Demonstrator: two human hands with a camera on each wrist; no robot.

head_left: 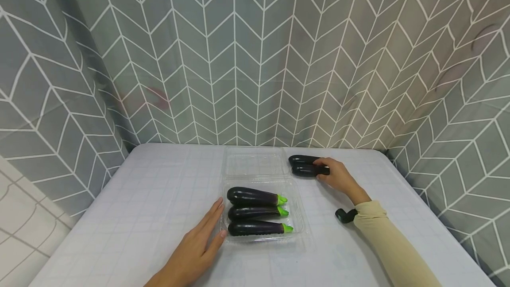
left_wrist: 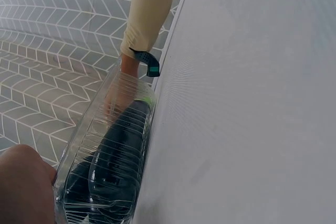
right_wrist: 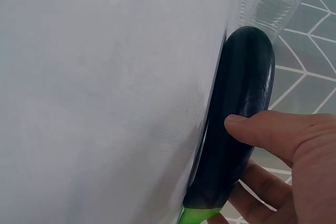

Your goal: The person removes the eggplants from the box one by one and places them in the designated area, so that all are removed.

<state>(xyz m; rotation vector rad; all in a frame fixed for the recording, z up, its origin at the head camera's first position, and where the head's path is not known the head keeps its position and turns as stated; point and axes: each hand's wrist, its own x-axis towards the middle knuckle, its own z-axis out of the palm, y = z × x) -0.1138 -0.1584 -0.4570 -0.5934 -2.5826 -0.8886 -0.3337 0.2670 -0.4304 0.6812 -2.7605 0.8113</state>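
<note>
Eggplants outside the container: two lie side by side on the tabletop, and the right hand rests on them, just beyond the container's open lid. Its fingers curl round the near eggplant, thumb pressed on the dark skin, remaining fingers under the stem end (wrist view). The far eggplant touches the near one, beyond the fingertips.

Clear plastic container: sits between the two hands, lid folded back flat. Three eggplants lie inside in a row, green stems pointing toward the right arm.

Left hand: flat on the tabletop, fingers straight and held together, fingertips touching the container's left wall. It holds nothing.
</note>
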